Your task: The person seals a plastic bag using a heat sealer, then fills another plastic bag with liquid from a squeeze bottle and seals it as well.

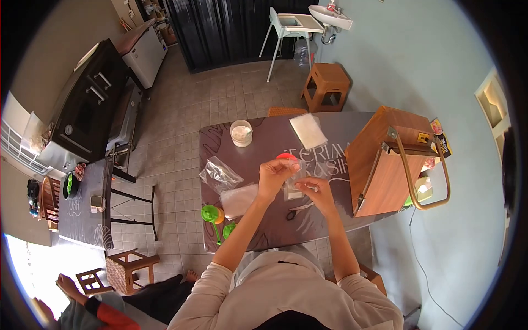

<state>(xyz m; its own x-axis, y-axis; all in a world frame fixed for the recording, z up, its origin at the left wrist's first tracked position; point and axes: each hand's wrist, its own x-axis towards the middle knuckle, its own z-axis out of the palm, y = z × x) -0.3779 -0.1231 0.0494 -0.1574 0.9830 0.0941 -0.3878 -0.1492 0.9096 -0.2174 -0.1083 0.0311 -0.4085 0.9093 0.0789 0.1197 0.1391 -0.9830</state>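
Both hands are over the dark printed table. My left hand is closed in a pinch on the top of a small clear plastic bag. Lower and to the right, my right hand has its fingers closed near the bag's side, with a small pale item at the fingertips that is too small to name. Just behind my left hand a red round thing shows in part. Dark-handled scissors lie nearer to me. A crumpled clear bag and a white stack lie to the left.
A tub of white powder and a pale packet are toward the far edge. Green-topped bottles stand at the near left. A wooden case fills the right end. Another person sits at the lower left.
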